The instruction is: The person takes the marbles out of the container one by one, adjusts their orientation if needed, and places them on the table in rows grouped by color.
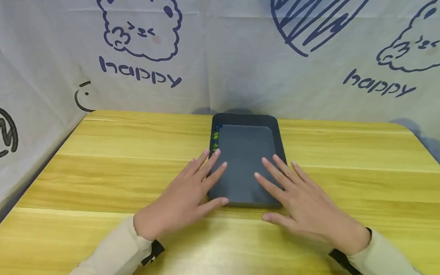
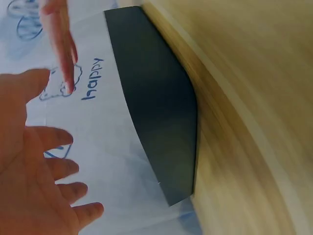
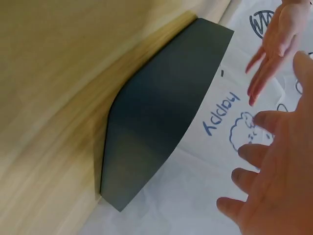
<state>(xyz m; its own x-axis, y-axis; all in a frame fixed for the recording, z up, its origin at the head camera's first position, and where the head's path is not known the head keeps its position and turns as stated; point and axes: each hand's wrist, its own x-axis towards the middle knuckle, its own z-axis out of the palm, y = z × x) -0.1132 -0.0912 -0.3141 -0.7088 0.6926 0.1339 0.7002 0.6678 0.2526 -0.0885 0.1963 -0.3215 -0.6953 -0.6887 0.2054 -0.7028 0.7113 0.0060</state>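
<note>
A dark grey rectangular tray lies on the wooden table. Along its left inner wall, toward the far corner, runs a line of small green and blue marbles, partly covered by fingertips in the head view. My left hand is held over the tray's near left side, fingers straight and spread, holding nothing. Over the near right side is my right hand, also spread and without anything in it. Both wrist views show the tray's outer wall from low down, with the hands above its rim.
The yellow wood-grain table extends to both sides of the tray. Behind it hangs a white cloth with drawn bears, a heart and the word "happy". The tray's far end stands close to that cloth.
</note>
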